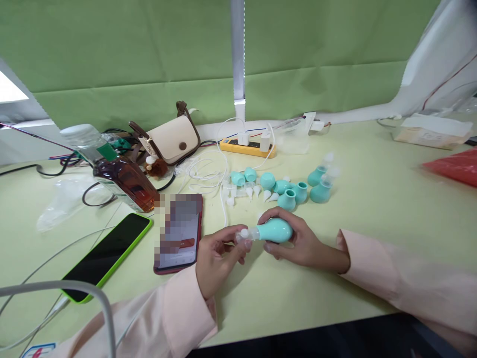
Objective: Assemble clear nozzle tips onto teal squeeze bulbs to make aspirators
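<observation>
My right hand (294, 238) is wrapped around a turquoise squeeze bulb (276, 230), which lies sideways with its neck toward the left. Thumb and fingers of my left hand (219, 256) pinch the clear plastic nozzle piece (249, 233) at that neck. Nozzle and bulb meet end to end; whether they are fully joined I cannot tell. Beyond my hands lie several loose turquoise bulbs (286, 200), some standing with round openings up. Small white pointed tips (257, 191) are scattered beside them. Two bulbs at the right, one of them this bulb (320, 192), carry clear tops.
Left of my hands lie a phone in a red case (179, 238) and a phone in a green case (108, 256). Behind them are a bottle of dark liquid (126, 181), a cream handbag (175, 139) and a yellow power strip (231, 145). White cables cross the table.
</observation>
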The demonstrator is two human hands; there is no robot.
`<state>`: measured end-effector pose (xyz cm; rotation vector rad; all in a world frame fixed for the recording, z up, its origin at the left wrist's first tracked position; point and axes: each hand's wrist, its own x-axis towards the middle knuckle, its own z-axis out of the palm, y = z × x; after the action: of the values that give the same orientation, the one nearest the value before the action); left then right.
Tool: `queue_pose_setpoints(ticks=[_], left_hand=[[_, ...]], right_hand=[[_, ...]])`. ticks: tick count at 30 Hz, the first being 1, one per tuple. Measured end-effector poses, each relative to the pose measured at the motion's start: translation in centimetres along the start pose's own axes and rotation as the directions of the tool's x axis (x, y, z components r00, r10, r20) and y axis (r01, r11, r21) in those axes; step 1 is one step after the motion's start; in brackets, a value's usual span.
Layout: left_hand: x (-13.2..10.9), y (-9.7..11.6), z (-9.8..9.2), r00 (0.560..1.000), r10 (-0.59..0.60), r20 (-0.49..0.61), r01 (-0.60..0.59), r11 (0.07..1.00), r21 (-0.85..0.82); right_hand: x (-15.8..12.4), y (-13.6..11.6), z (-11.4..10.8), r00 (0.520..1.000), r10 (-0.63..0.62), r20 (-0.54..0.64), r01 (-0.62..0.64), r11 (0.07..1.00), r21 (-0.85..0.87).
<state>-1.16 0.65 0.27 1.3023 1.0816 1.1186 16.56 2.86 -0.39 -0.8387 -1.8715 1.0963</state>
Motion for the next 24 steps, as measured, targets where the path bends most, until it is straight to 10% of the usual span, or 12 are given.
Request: queue_pose_setpoints(ticks=[12, 24], left_hand=[[-0.1, -0.2, -0.4, 0.998, -0.016, 0.061, 0.018, 0.999, -0.04], [-0.4, -0.1, -0.2, 0.99, 0.122, 0.065, -0.126, 0.99, 0.07]], right_hand=[[0.2, 0.3, 0.0, 0.954, -0.299, -0.017, 0.282, 0.917, -0.281], [-0.5, -0.3, 1.0, 0.98, 0.193, 0.043, -0.198, 0.967, 0.163]])
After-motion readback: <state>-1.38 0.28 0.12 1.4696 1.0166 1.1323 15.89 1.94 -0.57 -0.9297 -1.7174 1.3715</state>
